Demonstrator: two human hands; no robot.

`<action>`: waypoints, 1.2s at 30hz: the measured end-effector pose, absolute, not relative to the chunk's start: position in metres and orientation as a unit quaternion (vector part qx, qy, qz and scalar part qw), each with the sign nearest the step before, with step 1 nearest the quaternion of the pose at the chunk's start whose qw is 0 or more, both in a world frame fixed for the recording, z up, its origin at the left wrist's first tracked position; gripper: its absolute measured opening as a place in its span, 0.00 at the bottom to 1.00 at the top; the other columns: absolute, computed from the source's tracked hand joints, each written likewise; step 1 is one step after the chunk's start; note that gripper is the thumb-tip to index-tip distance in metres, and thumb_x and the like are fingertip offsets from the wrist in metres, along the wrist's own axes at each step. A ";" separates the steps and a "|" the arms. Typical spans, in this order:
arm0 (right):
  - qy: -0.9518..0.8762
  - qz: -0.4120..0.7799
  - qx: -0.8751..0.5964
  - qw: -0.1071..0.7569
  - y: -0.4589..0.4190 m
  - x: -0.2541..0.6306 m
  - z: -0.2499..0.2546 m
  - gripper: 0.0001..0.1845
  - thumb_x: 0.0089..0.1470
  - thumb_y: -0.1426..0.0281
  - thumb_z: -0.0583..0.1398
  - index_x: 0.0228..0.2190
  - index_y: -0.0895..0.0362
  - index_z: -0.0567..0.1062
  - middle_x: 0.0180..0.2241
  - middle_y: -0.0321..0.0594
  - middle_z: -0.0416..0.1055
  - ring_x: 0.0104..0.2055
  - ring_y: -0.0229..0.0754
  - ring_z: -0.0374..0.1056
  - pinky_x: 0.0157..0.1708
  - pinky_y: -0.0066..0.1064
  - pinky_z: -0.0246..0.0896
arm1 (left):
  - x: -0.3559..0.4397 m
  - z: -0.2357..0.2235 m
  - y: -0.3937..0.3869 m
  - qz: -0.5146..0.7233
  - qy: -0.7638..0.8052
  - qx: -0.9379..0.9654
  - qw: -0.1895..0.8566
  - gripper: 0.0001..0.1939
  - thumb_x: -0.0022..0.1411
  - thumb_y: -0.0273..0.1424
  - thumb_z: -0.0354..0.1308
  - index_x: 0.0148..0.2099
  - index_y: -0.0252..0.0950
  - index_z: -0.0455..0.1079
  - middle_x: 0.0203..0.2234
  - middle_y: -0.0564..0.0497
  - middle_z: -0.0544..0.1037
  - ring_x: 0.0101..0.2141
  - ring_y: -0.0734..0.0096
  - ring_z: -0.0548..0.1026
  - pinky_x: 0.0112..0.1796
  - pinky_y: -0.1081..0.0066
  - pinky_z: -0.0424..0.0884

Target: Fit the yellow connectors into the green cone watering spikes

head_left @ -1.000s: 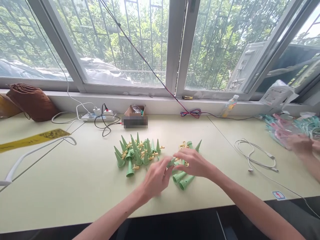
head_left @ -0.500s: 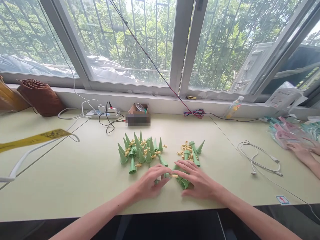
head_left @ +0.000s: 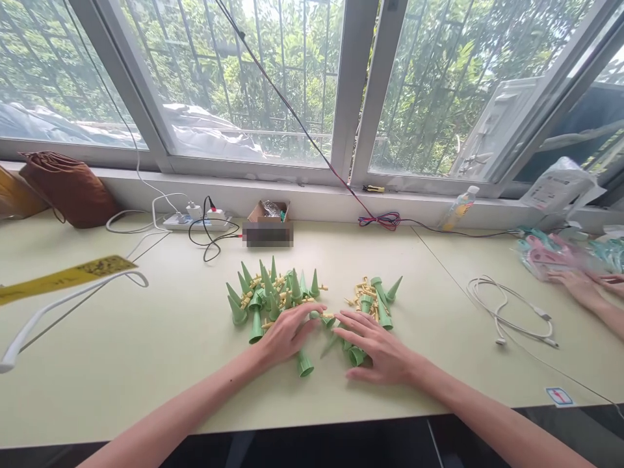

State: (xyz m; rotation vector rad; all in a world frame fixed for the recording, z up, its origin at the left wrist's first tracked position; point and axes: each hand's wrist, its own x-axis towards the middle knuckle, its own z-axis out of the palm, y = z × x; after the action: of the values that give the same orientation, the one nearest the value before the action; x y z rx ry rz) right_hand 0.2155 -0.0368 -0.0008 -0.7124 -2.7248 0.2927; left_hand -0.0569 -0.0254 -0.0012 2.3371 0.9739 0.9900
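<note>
The left hand (head_left: 285, 333) has moved forward from its place half a second ago and now covers the near edge of the left pile (head_left: 268, 286), taking with it the small green piece (head_left: 314, 315) in its fingers. A second ago both hands met around a green piece; now the right hand (head_left: 383, 351) is lower and spread over the near cones (head_left: 357, 356) of the right pile (head_left: 383, 312), whose far part has come into view. An open-ended cone (head_left: 305, 365) now shows below the left hand, though whether it lies free is unclear. At far right, a co-worker's hand (head_left: 580, 289), raised a second ago, is now down beside the pink item (head_left: 546, 255).
</note>
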 end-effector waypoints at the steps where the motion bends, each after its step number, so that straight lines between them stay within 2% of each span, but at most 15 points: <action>1: -0.951 0.102 -0.249 0.154 -0.035 0.214 -0.001 0.41 0.56 0.56 0.63 0.65 0.56 0.57 0.67 0.52 0.50 0.70 0.57 0.44 0.66 0.52 0.46 | -0.057 0.000 -0.024 0.355 0.350 0.839 0.218 0.14 0.70 0.28 0.48 0.55 0.37 0.67 0.49 0.43 0.77 0.49 0.62 0.76 0.50 0.62 0.71; 7: -0.952 0.108 -0.234 0.164 -0.021 0.207 -0.005 0.41 0.57 0.55 0.62 0.65 0.56 0.57 0.68 0.52 0.49 0.70 0.56 0.44 0.65 0.51 0.48 | -0.056 0.002 -0.014 0.348 0.336 0.839 0.249 0.14 0.70 0.29 0.48 0.55 0.38 0.68 0.47 0.44 0.77 0.46 0.62 0.76 0.47 0.63 0.72; 23: -0.952 0.117 -0.214 0.186 0.026 0.186 -0.002 0.37 0.55 0.59 0.64 0.62 0.56 0.60 0.67 0.52 0.49 0.68 0.54 0.47 0.63 0.49 0.53 | -0.063 -0.001 0.028 0.325 0.345 0.854 0.213 0.15 0.72 0.32 0.45 0.55 0.38 0.67 0.46 0.43 0.77 0.45 0.64 0.75 0.46 0.65 0.71; 32: -0.949 0.118 -0.212 0.200 0.052 0.176 -0.004 0.38 0.53 0.59 0.65 0.61 0.57 0.62 0.67 0.54 0.51 0.68 0.55 0.48 0.64 0.52 0.49 | -0.066 -0.003 0.051 0.345 0.371 0.839 0.200 0.14 0.72 0.37 0.45 0.45 0.37 0.69 0.36 0.48 0.76 0.35 0.68 0.74 0.39 0.69 0.70; 36: -0.948 0.128 -0.206 0.208 0.055 0.175 -0.004 0.37 0.53 0.60 0.66 0.60 0.57 0.62 0.67 0.54 0.51 0.68 0.54 0.48 0.65 0.51 0.48 | -0.066 -0.006 0.054 0.354 0.379 0.832 0.196 0.15 0.71 0.39 0.46 0.44 0.37 0.69 0.35 0.48 0.76 0.35 0.68 0.74 0.39 0.70 0.71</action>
State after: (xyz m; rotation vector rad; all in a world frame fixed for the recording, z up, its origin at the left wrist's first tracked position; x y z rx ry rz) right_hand 0.1752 0.0547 -0.0038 -0.5733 -2.6385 0.3570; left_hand -0.0661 0.0537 -0.0056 2.3322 1.0616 0.9926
